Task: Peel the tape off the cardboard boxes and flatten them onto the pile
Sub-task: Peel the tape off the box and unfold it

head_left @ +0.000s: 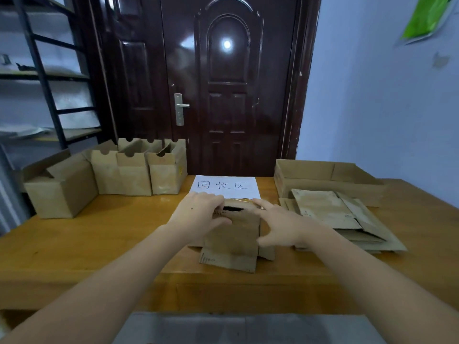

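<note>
1. Item in hand: 1 cardboard box (233, 234), lying on its side on the worktop (99, 244), open mouth away from the person, loose flaps toward the near edge.
2. Left hand (198, 214): fingers (219, 207) curled over the box's far upper rim, thumb on the top panel; grasping the box.
3. Right hand (280, 224): fingers extended and relaxed, index tip at the far right corner where a glossy strip of tape (244, 200) shows; thumb against the box's right side. Not clenched; whether it pinches the tape cannot be told.
4. Pile (342, 219) of flattened boxes: just beyond the right-hand fingers, on the worktop, with a shallow cardboard tray (323, 175) behind it.
5. Boxes awaiting treatment (139, 170): 1 row standing well beyond the left-hand fingers, plus 1 larger box (62, 189) further left.
6. Paper sign (224, 186): just past both sets of fingers, flat on the worktop.
7. Step judged in hand: locating and lifting the tape at the box's far rim; flattening not yet done.
8. Next move calls for: a fingertip pinch on the tape's free end, left hand steadying the box, then a pull along the seam.
</note>
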